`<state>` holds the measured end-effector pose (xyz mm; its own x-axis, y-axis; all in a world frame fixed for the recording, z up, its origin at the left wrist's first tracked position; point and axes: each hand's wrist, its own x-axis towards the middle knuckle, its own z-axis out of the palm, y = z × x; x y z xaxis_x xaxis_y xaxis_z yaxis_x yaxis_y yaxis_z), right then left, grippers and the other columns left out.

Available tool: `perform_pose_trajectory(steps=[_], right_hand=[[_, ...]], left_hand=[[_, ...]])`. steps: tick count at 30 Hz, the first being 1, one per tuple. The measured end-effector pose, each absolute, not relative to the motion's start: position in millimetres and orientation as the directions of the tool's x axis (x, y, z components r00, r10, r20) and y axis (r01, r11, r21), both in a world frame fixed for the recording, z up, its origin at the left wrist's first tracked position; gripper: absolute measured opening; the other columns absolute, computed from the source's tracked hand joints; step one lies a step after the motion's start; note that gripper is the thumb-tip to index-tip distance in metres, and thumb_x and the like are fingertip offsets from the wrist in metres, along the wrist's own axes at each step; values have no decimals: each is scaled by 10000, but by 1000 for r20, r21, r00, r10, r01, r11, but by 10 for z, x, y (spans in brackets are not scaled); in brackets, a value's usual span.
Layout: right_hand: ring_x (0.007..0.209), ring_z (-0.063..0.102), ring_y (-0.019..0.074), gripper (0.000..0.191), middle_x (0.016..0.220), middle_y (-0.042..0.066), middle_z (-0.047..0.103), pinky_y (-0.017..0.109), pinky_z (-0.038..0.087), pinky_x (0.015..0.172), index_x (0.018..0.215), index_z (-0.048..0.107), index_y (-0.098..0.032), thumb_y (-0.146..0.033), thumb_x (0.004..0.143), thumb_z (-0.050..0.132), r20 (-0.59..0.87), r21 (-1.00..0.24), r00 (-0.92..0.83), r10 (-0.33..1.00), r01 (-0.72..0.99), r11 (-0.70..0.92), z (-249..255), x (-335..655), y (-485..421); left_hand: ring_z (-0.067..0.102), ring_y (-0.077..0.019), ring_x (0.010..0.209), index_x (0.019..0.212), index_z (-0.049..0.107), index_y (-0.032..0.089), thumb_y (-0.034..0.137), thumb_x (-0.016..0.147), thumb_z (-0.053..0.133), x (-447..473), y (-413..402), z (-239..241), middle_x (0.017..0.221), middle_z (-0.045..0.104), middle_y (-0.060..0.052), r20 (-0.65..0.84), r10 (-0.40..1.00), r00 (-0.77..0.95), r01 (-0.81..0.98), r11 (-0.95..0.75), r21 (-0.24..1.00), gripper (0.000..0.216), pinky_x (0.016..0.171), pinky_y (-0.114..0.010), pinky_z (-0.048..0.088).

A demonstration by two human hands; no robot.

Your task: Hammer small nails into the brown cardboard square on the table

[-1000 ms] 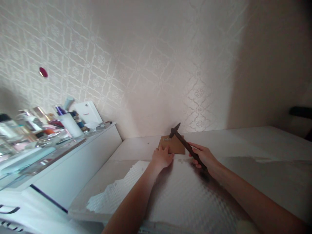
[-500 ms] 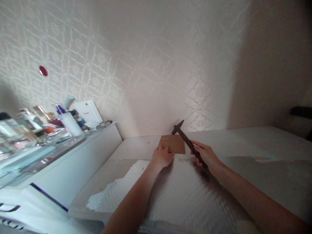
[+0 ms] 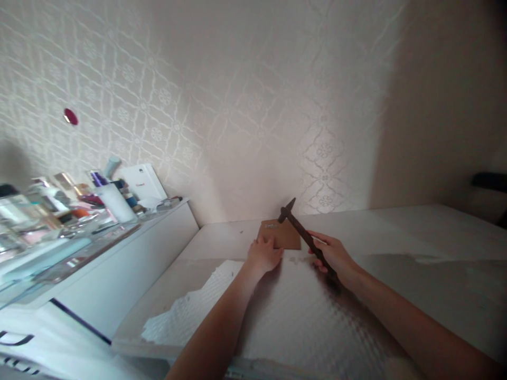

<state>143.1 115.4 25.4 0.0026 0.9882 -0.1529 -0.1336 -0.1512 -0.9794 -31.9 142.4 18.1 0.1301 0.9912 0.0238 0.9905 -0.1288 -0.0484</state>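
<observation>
A hammer (image 3: 301,231) with a dark head and a dark handle is in my right hand (image 3: 336,258), whose fingers wrap round the lower handle. Its head is above the upper right part of a small brown board (image 3: 288,240); whether it touches cannot be told. Small pale raised marks (image 3: 271,226) run along the board's top edge, too small to make out. My left hand (image 3: 264,255) lies on the board's lower left part, fingers stretched out and thumb near the bottom edge. The board lies on a white table (image 3: 222,230) by the wall.
White textured paper (image 3: 190,306) with a torn edge lies under my left arm. On the left, a white cabinet (image 3: 119,274) carries several bottles, among them a white bottle (image 3: 117,203), and a white box (image 3: 144,182). Patterned wall (image 3: 253,105) rises behind the table.
The hammer's head has moved slightly down and to the left, and my right hand has shifted a little with it. My left hand and the board stay put.
</observation>
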Motion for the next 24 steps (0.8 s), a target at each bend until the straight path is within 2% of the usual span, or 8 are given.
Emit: perform_pose_trajectory(steps=[3,9,15,20,24], right_hand=[[292,370,34,396,579,-22,476,153,226,256,1191,469,-194,-216,803,395,-185,-972,-24,982,-143,-187,230,1429,1165],[298,373,33,389,609,-18,482,155,245,255,1189,473,-207,-234,809,394,-104,-988,12,994,-119,-102,227,1432,1175],[292,368,34,393,573,-24,469,149,234,250,1184,485,-193,-221,802,395,-150,-982,-16,989,-114,-151,191,1424,1185],[284,357,24,399,590,-30,484,148,257,249,1201,473,-208,-223,811,389,-36,-999,14,999,-30,-35,170,1442,1215],[273,346,27,400,565,-38,475,153,242,243,1199,475,-195,-225,809,392,-43,-999,-13,999,15,-43,133,1432,1233]], left_hand=[[392,-286,1138,1295,278,190,555,814,219,-314,1417,190,1306,342,-148,11,994,108,994,-107,-35,607,896,-370,313],[373,-284,1153,1304,263,195,548,816,223,-316,1432,172,1305,344,-143,23,993,117,992,-117,-38,604,894,-372,314],[414,-290,1115,1291,289,199,558,814,217,-314,1424,179,1298,351,-144,14,994,108,993,-108,-38,602,887,-373,320],[387,-282,1141,1295,278,192,545,817,223,-306,1416,198,1307,344,-132,4,993,114,992,-114,-49,596,900,-369,308],[393,-285,1135,1307,260,184,544,817,217,-314,1421,188,1297,350,-147,14,993,121,992,-120,-42,610,889,-369,320]])
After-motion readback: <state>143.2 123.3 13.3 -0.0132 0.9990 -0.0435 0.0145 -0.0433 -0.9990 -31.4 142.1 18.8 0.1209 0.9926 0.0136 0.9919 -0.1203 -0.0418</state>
